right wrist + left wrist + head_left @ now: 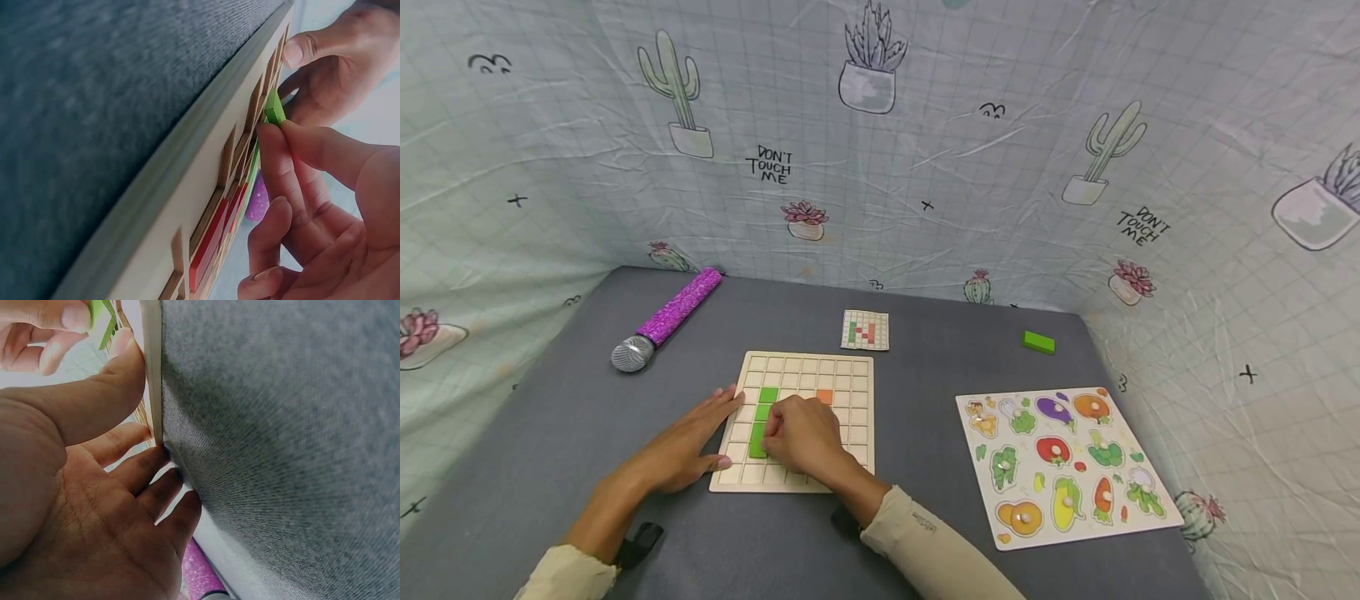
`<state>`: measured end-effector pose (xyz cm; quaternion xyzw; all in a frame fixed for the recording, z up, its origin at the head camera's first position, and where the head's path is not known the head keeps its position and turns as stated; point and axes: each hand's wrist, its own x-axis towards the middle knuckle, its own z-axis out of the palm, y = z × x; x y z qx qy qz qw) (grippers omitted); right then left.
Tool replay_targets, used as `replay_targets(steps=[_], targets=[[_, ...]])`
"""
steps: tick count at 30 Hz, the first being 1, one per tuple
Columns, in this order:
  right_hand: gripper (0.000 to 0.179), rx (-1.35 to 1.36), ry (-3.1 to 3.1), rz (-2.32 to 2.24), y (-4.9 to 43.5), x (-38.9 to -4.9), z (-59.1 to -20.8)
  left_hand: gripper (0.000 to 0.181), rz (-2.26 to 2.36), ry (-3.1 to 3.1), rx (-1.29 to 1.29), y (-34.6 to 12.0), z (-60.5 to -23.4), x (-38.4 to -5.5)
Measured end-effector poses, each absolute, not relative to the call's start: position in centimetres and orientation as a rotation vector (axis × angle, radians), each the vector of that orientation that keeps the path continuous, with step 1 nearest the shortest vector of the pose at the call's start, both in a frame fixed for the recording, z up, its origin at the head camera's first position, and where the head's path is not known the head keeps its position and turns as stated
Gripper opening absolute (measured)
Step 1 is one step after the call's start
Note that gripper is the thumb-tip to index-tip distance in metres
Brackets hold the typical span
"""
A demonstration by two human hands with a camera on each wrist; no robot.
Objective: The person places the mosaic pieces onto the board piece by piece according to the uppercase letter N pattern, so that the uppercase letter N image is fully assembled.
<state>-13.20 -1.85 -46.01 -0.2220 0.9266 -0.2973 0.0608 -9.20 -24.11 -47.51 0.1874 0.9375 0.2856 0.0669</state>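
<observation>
A wooden grid board point(842, 483) lies on the grey table. Green pieces point(768, 395) sit in a column on its left side, and an orange-red piece point(824, 397) shows farther right, partly behind my right hand point(805, 433). That hand pinches a green block point(274, 107) between thumb and fingertips at the column's lower end; in the right wrist view the block is tilted in its cell. Red pieces point(208, 250) lie in the board nearer that camera. My left hand point(688, 446) rests against the board's left edge, thumb and fingers extended along it.
Behind the board lies a small pattern card point(865, 330). A purple microphone point(673, 317) is at the back left, a loose green block point(1038, 342) at the back right. A vegetable knob puzzle point(1067, 467) occupies the right side. Printed cloth point(880, 167) hangs around the table.
</observation>
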Motion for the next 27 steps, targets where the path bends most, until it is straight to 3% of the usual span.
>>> replay_targets(steps=[18, 27], targets=[[0.028, -0.694, 2.851, -0.737, -2.5, -13.1, -46.4, 0.087, 0.871, 2.820, 0.561, -24.0, -47.5, -9.2], [0.012, -0.729, 2.921, -0.838, -0.3, -12.6, -45.4, 0.087, 0.854, 2.818, 0.553, -24.0, -47.5, -9.2]])
